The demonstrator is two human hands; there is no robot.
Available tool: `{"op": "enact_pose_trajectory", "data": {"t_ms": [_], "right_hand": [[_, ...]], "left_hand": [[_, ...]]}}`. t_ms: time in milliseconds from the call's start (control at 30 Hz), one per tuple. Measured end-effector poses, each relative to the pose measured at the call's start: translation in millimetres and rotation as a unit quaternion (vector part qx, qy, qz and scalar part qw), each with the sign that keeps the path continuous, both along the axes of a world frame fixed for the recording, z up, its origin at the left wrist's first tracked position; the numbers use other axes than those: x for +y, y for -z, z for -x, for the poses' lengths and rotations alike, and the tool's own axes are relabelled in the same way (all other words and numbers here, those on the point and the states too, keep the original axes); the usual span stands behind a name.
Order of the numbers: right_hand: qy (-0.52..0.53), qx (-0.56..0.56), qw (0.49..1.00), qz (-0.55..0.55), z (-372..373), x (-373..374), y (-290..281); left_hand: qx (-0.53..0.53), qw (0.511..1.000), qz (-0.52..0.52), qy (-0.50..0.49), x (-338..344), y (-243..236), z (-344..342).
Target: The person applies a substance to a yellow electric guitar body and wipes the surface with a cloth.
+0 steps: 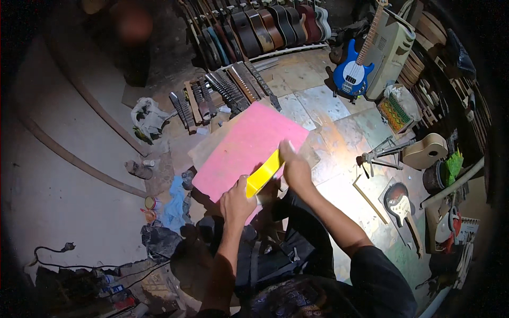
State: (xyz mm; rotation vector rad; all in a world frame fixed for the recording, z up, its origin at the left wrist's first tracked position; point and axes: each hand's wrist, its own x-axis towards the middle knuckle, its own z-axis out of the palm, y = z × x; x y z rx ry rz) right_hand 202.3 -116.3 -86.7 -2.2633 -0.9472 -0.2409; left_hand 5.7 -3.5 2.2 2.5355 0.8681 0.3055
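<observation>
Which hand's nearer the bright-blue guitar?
Right. In view, the right hand is below and left of the bright-blue guitar; the left hand is lower and farther left.

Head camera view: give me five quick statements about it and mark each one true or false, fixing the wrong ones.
1. The left hand and the right hand both hold a yellow strip. True.
2. The large sheet beneath the yellow strip is green. False: it is pink.
3. A row of guitars stands at the top of the view. True.
4. The blue guitar is to the left of the large sheet. False: it is to the upper right of it.
5. A power plug shows at the lower left. True.
</observation>
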Motion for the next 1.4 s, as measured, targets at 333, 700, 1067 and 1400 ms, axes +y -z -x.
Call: {"op": "enact_pose_trajectory", "data": {"t_ms": [333, 700, 1067, 1400], "right_hand": [[-0.174, -0.08, 0.98, 0.054, 53, -15, -29], [-0.127, 0.075, 0.988, 0.042, 43, -10, -43], [-0.195, 0.004, 0.981, 0.011, 59, -19, -19], [-0.214, 0.006, 0.977, 0.022, 16, 8, -7]], "left_hand": [[0.003, 1.0, 0.005, -0.012, 6, 1, 3], [-0.005, 1.0, -0.001, -0.01, 5, -2, 3], [0.001, 1.0, 0.019, -0.016, 10, -1, 3], [0.02, 0.998, 0.05, -0.024, 47, -8, -2]]}}
